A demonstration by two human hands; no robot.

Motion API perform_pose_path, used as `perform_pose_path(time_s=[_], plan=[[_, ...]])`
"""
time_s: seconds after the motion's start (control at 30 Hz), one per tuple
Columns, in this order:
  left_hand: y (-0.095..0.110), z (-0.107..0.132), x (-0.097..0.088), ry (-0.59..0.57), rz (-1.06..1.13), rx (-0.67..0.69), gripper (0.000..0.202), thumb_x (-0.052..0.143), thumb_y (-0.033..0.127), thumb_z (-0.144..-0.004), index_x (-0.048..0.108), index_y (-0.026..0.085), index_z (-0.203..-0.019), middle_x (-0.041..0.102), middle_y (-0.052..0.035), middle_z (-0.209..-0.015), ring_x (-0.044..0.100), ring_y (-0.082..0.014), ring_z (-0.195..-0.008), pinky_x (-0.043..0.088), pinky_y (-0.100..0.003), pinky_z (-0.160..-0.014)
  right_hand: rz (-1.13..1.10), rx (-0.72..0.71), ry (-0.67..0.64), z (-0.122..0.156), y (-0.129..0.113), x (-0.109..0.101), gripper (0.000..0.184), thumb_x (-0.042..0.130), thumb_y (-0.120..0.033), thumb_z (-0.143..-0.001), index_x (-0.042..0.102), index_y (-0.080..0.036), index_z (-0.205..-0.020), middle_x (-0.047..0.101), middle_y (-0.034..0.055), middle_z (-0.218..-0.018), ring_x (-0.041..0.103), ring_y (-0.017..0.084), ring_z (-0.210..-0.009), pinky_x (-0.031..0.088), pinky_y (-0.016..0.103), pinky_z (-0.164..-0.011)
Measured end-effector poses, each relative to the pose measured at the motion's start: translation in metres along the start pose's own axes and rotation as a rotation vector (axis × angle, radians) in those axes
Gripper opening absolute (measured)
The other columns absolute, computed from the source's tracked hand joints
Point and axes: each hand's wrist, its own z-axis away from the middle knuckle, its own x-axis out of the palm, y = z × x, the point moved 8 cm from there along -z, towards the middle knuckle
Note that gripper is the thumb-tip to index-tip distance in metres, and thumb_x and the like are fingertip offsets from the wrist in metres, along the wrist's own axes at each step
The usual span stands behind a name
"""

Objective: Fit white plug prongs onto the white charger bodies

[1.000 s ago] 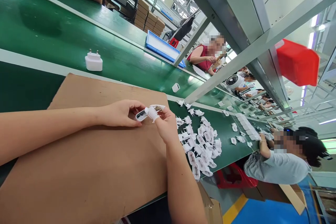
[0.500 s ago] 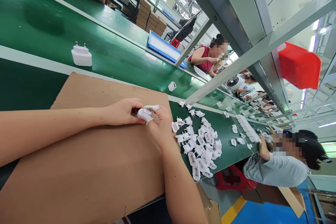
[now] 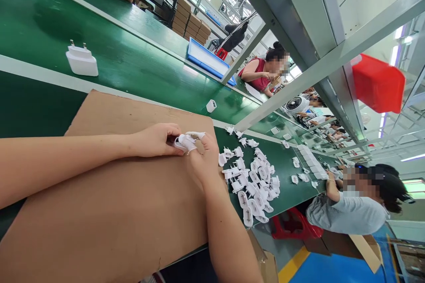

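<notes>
Left hand (image 3: pixel 157 140): thumb and fingers are closed around a small white casing (image 3: pixel 178 142), held just above a sheet of brown cardboard (image 3: pixel 126 216). Right hand (image 3: pixel 204 154): the thumb and forefinger, their tips covered in white, meet at the casing's near end; whether they pinch it or only press on it, I cannot tell.

Just right of the cardboard, a loose heap of white plug parts (image 3: pixel 255 181) lies on a green bench (image 3: pixel 288 196). Beyond the cardboard's far edge runs a green strip (image 3: pixel 139 68), carrying a two-pin white plug (image 3: pixel 82 62) at left and a small white block (image 3: pixel 211 105) nearer the middle. A blue tray (image 3: pixel 204 66) sits farther back. At right, a co-worker in a grey shirt (image 3: pixel 348 214) sits at the same bench; another person in a red top (image 3: pixel 256 78) works across the strip.
</notes>
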Motion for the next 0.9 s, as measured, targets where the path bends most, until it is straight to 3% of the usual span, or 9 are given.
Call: perform_pose_path(time_s=[0.23,0.47,0.7,0.8,0.9], plan=[[0.0,0.001,0.0,0.007,0.004,0.004,0.037,0.072,0.056,-0.075,0.072,0.02,-0.085,0.063,-0.0022,-0.092,0.061,-0.0194,-0.083,0.048,-0.027,-0.075,0.161,-0.067,-0.061,-0.002,-0.01,0.001,0.031,0.059,-0.004,-0.08,0.073,-0.025,-0.098,0.069,0.0037,-0.094,0.058,0.025,-0.102,0.048,0.036,-0.09],[0.003,-0.001,-0.001,0.022,-0.037,-0.021,0.039,0.071,0.057,-0.072,0.069,0.018,-0.078,0.061,-0.0019,-0.086,0.06,-0.0184,-0.081,0.046,-0.026,-0.073,0.34,-0.118,-0.114,-0.009,-0.018,0.002,0.019,0.061,-0.004,-0.075,0.066,-0.022,-0.076,0.062,0.003,-0.081,0.056,0.023,-0.088,0.045,0.035,-0.083],[-0.003,-0.001,0.002,0.034,0.01,-0.034,0.038,0.073,0.054,-0.074,0.071,0.019,-0.085,0.063,-0.0006,-0.087,0.061,-0.0184,-0.083,0.044,-0.026,-0.073,0.119,0.051,-0.083,-0.007,0.011,0.012,0.03,0.062,-0.011,-0.08,0.075,-0.024,-0.104,0.07,-0.0002,-0.093,0.065,0.019,-0.089,0.049,0.028,-0.079],[0.003,0.002,0.002,0.061,-0.007,-0.006,0.038,0.072,0.053,-0.075,0.071,0.018,-0.089,0.063,-0.0012,-0.086,0.061,-0.0196,-0.084,0.045,-0.026,-0.075,0.176,0.056,-0.048,-0.004,0.01,0.012,0.032,0.066,-0.012,-0.079,0.076,-0.024,-0.107,0.072,0.002,-0.093,0.065,0.023,-0.096,0.049,0.032,-0.086],[0.01,0.003,0.0,0.025,-0.025,-0.01,0.035,0.071,0.047,-0.074,0.071,0.017,-0.093,0.067,-0.0028,-0.088,0.063,-0.0211,-0.082,0.045,-0.028,-0.072,0.17,0.082,-0.05,0.0,0.006,0.0,0.043,0.075,-0.025,-0.078,0.071,-0.023,-0.121,0.072,0.0067,-0.112,0.065,0.027,-0.108,0.049,0.037,-0.095]])
